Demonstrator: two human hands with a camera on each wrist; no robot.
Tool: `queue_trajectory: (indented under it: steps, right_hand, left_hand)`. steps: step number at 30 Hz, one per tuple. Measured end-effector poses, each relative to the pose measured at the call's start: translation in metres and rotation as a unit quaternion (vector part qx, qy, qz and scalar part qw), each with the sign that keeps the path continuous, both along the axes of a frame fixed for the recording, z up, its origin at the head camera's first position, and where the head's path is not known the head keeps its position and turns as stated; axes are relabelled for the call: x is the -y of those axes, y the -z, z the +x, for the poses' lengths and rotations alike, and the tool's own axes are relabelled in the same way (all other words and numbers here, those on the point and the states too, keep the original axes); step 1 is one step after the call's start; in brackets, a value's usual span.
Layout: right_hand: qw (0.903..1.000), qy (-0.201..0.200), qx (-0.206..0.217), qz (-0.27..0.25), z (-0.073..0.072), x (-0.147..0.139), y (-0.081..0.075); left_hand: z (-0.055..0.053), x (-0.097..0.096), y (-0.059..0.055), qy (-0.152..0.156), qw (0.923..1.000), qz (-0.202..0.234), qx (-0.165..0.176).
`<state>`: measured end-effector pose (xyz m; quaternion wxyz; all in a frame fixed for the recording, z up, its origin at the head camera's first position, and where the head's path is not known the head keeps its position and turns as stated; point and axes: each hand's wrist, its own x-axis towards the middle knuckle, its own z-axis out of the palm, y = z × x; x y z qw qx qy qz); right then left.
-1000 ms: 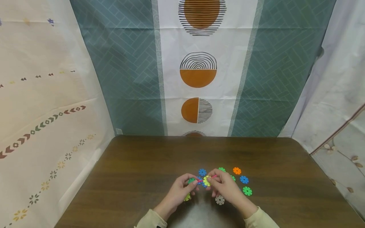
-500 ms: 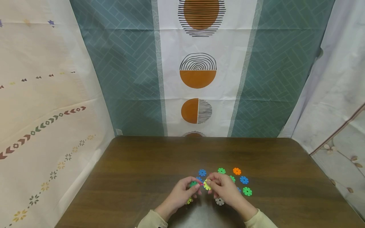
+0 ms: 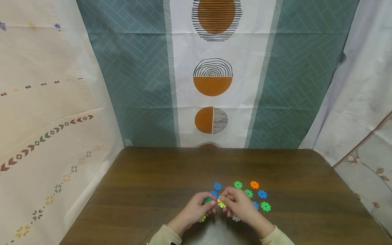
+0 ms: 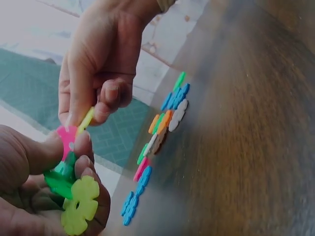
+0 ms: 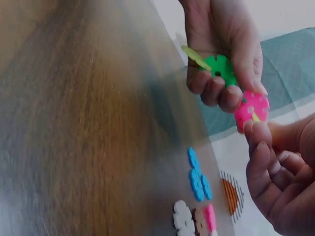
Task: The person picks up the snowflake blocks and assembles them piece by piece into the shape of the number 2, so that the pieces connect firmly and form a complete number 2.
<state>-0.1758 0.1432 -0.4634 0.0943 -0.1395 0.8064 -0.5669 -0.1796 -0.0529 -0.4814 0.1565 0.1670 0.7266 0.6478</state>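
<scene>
Plastic notched snowflake discs are being joined between the two hands, raised above the table. My left hand holds a linked chain: a yellow disc at its outer end, a green disc, and a pink disc pinched at the thumb tip. Thumb and forefinger of my right hand pinch another yellow disc. That one meets the pink disc edge-on, set across it. In the right wrist view the right fingertips hide most of it.
On the wooden table several loose discs lie flat beyond and right of the hands: blue, green, orange. A grey disc sits partly under the right hand. Patterned cloth hangs behind the table.
Both hands have come slightly nearer the body with the discs. The chain and the right hand's yellow disc stay pressed together; the loose discs have not moved.
</scene>
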Motion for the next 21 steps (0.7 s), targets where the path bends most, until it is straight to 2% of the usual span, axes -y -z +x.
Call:
queue_trajectory:
  steps: [6, 11, 13, 16, 19, 21]
  right_hand:
    - [1.0000, 0.001, -0.002, 0.005, -0.001, 0.003, 0.004]
    - [0.9999, -0.005, -0.009, 0.005, -0.003, 0.004, 0.006]
    - [0.9997, -0.001, -0.019, 0.013, -0.004, 0.004, 0.007]
    - [0.9978, 0.030, -0.045, 0.040, -0.007, 0.005, 0.008]
    - [0.9867, 0.072, -0.095, 0.111, -0.011, 0.006, 0.010]
    - [0.9720, 0.085, -0.131, 0.176, -0.013, 0.007, 0.012]
  left_hand:
    - [0.000, 0.002, 0.000, -0.001, 0.9999, -0.006, 0.012]
    - [-0.001, 0.006, 0.001, 0.012, 0.9997, 0.000, 0.022]
    - [-0.002, 0.008, 0.000, 0.008, 0.9996, 0.006, 0.026]
    - [-0.002, 0.011, 0.000, -0.013, 0.9990, 0.017, 0.039]
    - [-0.004, 0.013, -0.002, -0.037, 0.9971, 0.033, 0.058]
    - [-0.005, 0.014, -0.002, -0.050, 0.9956, 0.043, 0.068]
